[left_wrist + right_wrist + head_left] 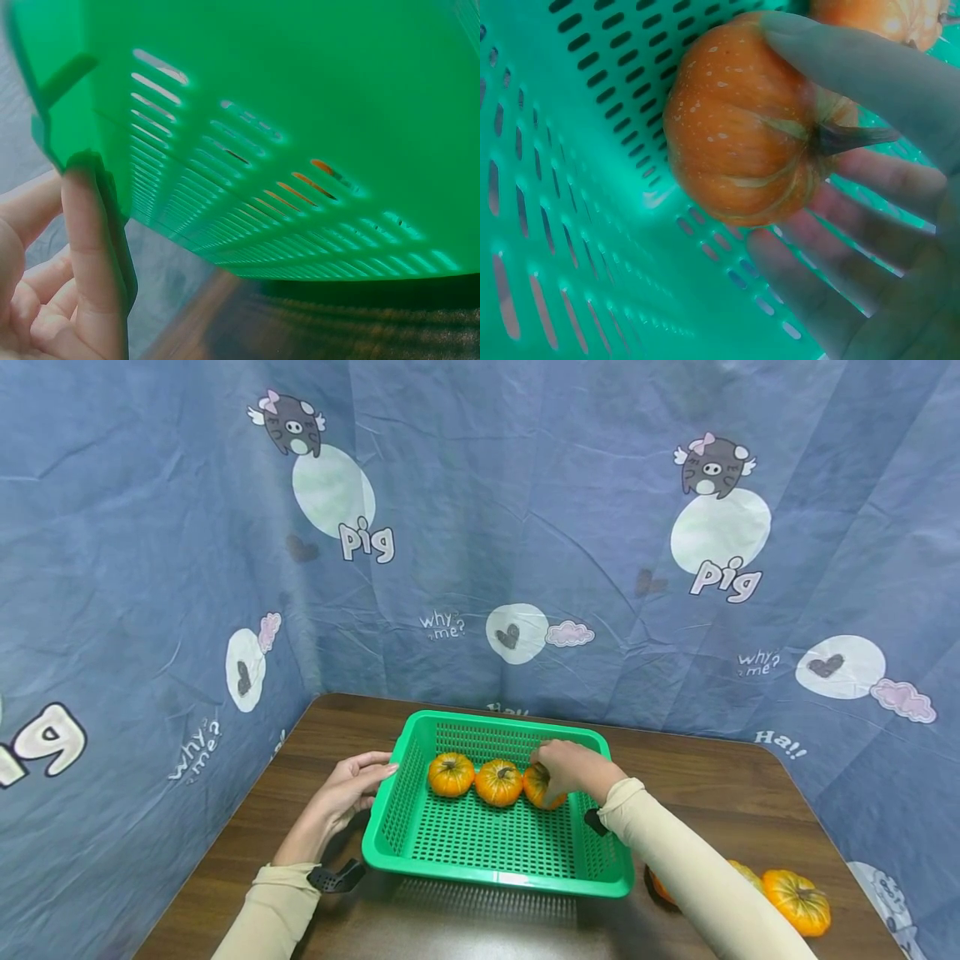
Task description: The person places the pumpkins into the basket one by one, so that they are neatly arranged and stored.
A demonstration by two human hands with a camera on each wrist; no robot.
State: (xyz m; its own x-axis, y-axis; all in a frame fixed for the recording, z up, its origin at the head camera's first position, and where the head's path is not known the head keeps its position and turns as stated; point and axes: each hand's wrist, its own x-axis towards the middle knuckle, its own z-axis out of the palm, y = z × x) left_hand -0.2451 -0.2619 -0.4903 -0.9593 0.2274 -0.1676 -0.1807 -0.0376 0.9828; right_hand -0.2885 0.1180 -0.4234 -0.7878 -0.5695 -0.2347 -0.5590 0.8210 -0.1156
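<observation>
A green plastic basket (498,878) with slotted walls stands on the table, holding a row of three small orange pumpkins. At the row's left is one pumpkin (451,775), and a second pumpkin (498,783) sits in the middle. My right hand (573,770) reaches inside and grips the rightmost pumpkin (739,127), thumb over its top and fingers along the other side; its stem points toward the palm. My left hand (350,789) holds the basket's left rim between thumb and finger, and in the left wrist view its fingers (90,247) meet the green edge.
To the right of the basket, partly behind my right sleeve (690,860), lie more pumpkins, with one pumpkin (797,902) in plain view near the table's right edge. A blue printed cloth (465,510) hangs behind the brown wooden table (705,772) and along its sides.
</observation>
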